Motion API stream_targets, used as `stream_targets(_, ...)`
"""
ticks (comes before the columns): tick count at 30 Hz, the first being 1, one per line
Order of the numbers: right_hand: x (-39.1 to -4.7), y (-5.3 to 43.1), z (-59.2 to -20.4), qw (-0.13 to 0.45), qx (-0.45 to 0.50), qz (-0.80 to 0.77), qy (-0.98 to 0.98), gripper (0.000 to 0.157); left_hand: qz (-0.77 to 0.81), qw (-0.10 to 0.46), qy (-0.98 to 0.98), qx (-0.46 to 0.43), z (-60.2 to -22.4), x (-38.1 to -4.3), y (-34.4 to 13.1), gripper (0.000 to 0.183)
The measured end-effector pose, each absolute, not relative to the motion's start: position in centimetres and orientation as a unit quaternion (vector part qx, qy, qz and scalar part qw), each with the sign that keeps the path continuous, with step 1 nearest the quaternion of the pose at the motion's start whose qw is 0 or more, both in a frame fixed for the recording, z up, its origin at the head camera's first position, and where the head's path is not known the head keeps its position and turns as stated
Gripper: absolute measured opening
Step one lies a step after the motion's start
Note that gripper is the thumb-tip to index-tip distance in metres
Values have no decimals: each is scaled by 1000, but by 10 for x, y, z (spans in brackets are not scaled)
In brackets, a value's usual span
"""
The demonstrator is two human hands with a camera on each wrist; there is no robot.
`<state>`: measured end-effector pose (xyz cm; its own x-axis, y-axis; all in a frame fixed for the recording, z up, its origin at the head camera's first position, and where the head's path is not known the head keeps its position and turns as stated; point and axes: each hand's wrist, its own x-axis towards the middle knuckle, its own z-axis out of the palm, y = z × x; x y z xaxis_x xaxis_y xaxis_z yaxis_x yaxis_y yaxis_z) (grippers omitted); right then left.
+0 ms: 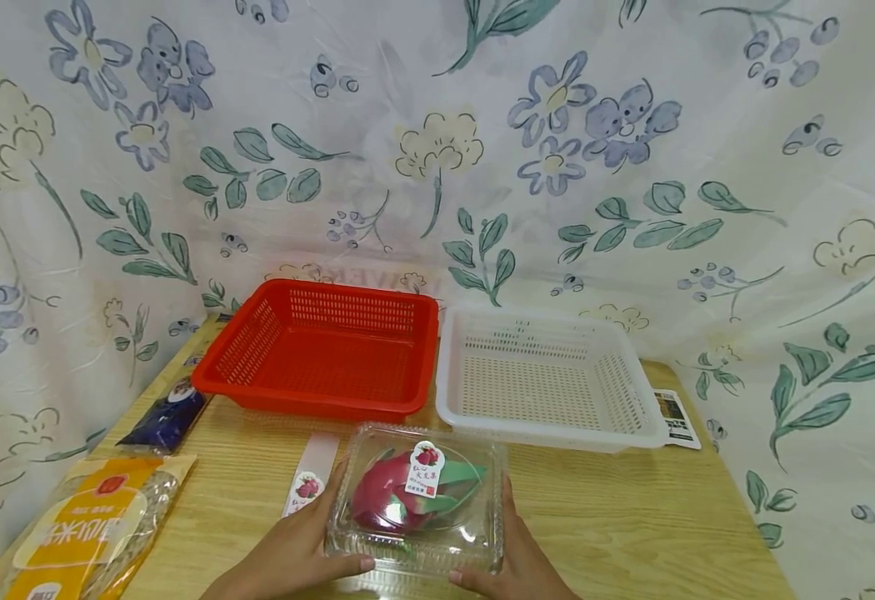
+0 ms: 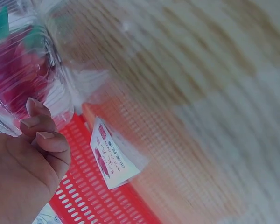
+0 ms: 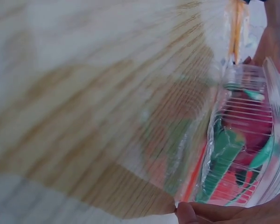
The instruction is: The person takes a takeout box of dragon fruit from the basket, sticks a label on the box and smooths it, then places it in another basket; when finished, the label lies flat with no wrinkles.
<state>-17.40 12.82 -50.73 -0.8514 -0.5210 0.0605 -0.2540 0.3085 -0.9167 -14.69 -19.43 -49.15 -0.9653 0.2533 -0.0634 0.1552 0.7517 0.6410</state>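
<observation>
A clear plastic clamshell box (image 1: 475,537) holds a red dragon fruit (image 1: 381,496) with green leaf tips. A white label (image 1: 424,471) is stuck on its lid. My left hand (image 1: 295,546) grips the box's left side, thumb at the near edge and fingers along the side. On the opposite side my right hand (image 1: 516,554) grips it in the same way. In the right wrist view the box wall (image 3: 242,109) shows the fruit lying inside. A paper strip (image 1: 321,458) with a fruit picture stands just beyond my left hand; the left wrist view shows it as a folded card (image 2: 109,158).
Behind the box, a red basket (image 1: 317,408) and a white basket (image 1: 542,429) stand side by side. At left lie a yellow-labelled packet (image 1: 85,525) and a dark blue packet (image 1: 163,421). A printed card (image 1: 677,417) pokes out beside the white basket. Floral cloth (image 1: 377,192) hangs behind the wooden table (image 1: 632,517).
</observation>
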Motion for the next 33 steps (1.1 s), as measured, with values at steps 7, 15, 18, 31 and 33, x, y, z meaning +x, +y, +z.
stream_targets(7,-173,129,-508,122,-255,-540,793,126,340,69,930,119,-491,-146,-194,119)
stream_targets(15,-170,129,-504,153,-213,-553,791,125,343,67,930,116,-488,-145,-193,119)
stream_targets(18,-169,129,-503,166,-203,-563,783,125,347,69,928,116,-487,-145,-193,119)
stream_targets(31,-165,130,-504,183,-206,-589,760,124,339,73,932,108,-484,-141,-190,119)
stream_targets(33,-164,130,-502,181,-199,-585,765,125,330,68,935,106,-483,-141,-190,119)
